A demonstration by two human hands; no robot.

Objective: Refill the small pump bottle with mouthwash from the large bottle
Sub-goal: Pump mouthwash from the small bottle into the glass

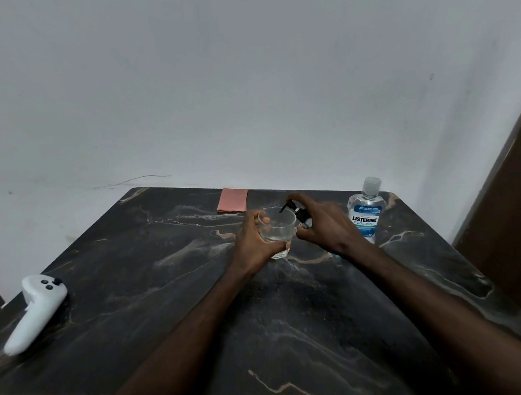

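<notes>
My left hand (pixel 253 238) grips a clear glass tumbler (pixel 279 230) that stands on the dark marble table (pixel 134 269). Just right of the glass, my right hand (pixel 320 220) is wrapped around the small pump bottle (pixel 301 214); its black pump head and nozzle point left over the rim of the glass. Most of the small bottle's body is hidden by my fingers. The large mouthwash bottle (pixel 367 210), clear with a blue label and a clear cap on, stands upright to the right of my right hand.
A folded pink cloth (pixel 233 200) lies at the table's far edge by the white wall. A white handheld controller (pixel 34 311) rests near the left edge. A brown wooden panel (pixel 515 208) rises on the right.
</notes>
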